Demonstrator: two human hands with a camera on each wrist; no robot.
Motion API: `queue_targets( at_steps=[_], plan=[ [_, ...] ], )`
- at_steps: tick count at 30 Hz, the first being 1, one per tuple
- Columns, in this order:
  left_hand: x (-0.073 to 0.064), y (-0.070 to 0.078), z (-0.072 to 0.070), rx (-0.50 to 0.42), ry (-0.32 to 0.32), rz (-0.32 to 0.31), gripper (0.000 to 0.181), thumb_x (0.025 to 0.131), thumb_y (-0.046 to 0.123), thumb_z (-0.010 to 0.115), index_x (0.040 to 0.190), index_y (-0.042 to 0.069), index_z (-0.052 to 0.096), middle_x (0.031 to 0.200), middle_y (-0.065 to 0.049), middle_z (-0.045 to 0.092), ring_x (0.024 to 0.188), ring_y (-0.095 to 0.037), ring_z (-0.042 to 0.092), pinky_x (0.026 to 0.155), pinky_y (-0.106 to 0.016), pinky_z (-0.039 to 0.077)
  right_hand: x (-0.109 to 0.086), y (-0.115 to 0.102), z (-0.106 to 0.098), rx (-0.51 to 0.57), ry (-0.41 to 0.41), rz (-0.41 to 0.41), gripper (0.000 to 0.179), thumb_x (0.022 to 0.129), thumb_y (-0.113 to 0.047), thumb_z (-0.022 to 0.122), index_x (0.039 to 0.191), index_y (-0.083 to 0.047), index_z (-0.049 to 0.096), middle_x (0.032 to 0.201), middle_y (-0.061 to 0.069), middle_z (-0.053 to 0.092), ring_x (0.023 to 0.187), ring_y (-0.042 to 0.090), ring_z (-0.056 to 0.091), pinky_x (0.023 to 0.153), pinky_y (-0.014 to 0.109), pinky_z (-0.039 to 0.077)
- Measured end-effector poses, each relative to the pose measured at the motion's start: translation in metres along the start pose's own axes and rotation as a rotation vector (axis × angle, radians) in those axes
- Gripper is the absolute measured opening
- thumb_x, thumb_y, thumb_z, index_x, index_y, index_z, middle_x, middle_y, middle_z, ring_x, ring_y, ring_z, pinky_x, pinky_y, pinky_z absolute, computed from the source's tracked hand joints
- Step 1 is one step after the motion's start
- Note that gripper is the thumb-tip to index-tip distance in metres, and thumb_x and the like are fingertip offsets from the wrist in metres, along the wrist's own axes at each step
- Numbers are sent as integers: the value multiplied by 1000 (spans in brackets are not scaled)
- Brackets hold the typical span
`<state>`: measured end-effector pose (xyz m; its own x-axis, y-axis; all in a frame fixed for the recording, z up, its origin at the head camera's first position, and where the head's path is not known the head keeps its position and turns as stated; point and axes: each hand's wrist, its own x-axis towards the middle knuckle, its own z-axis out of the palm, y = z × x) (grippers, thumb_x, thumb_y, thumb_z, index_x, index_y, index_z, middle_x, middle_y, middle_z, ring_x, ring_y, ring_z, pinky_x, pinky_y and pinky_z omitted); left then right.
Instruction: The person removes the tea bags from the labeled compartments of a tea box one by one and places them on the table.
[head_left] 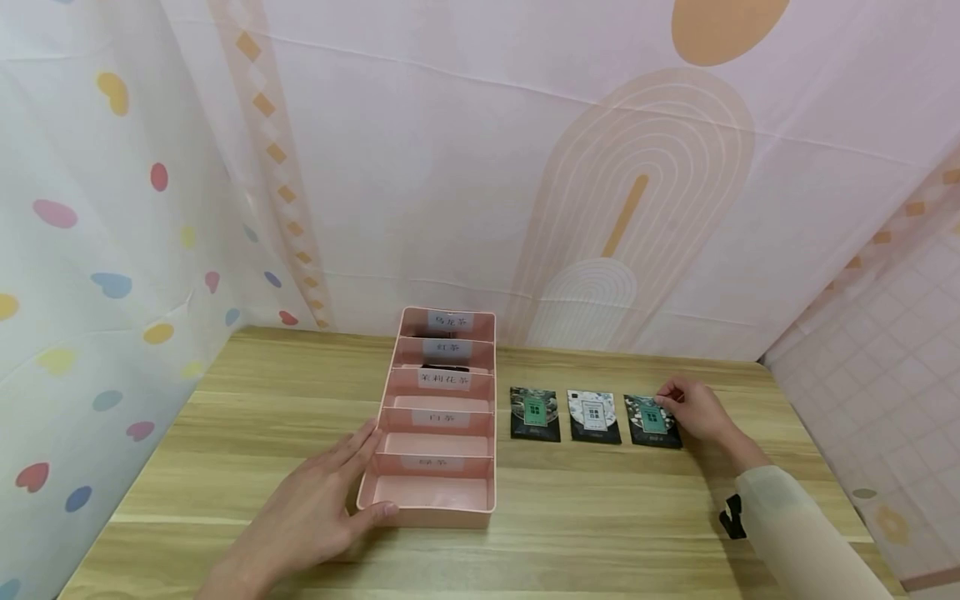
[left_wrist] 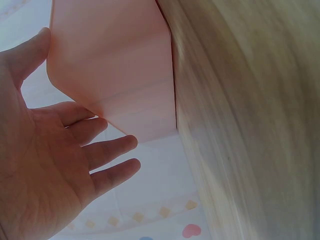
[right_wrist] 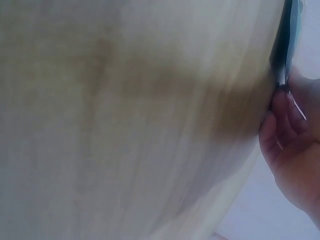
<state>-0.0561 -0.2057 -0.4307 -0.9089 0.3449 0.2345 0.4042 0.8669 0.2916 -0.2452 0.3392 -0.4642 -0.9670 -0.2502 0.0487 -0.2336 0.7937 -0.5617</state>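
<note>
A pink divided box point(head_left: 492, 483) with several labelled compartments stands on the table. My left hand point(head_left: 311, 500) rests against its near left corner, thumb at the front rim and fingers along the side. In the left wrist view the fingers of the left hand point(left_wrist: 55, 150) are spread and fairly straight beside the box wall point(left_wrist: 115, 65). Right of the box lie three dark tea sachets in a row: a green-labelled one point(head_left: 535, 414), a white-patterned one point(head_left: 593, 416) and a teal-labelled one point(head_left: 652, 421). My right hand point(head_left: 697, 408) pinches the teal-labelled sachet at its upper right edge.
Dark packets point(head_left: 444, 367) sit in the two farthest compartments of the box. Patterned cloth point(head_left: 420, 192) hangs behind the wooden table point(head_left: 300, 392) and on both sides. A black object point(head_left: 732, 517) is at the right sleeve's cuff.
</note>
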Motion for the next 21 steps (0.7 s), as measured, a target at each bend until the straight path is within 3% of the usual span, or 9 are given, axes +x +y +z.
queue_targets(
  at_steps=[13, 21],
  plan=[
    [0, 0, 0, -4, -4, 1, 90, 92, 59, 73, 154, -2, 49, 159, -18, 47, 139, -37, 54, 106, -57, 50, 0, 1, 0, -8, 39, 20, 9, 102, -7, 68, 96, 0, 68, 85, 7, 68, 76, 18, 60, 63, 32, 49],
    [0, 0, 0, 2, -2, 0, 89, 91, 58, 74, 153, -3, 50, 158, -19, 48, 138, -37, 55, 105, -58, 50, -1, -4, -7, 4, 43, 25, 10, 104, -6, 64, 102, 3, 69, 93, 12, 70, 82, 23, 65, 65, 32, 52]
  ],
)
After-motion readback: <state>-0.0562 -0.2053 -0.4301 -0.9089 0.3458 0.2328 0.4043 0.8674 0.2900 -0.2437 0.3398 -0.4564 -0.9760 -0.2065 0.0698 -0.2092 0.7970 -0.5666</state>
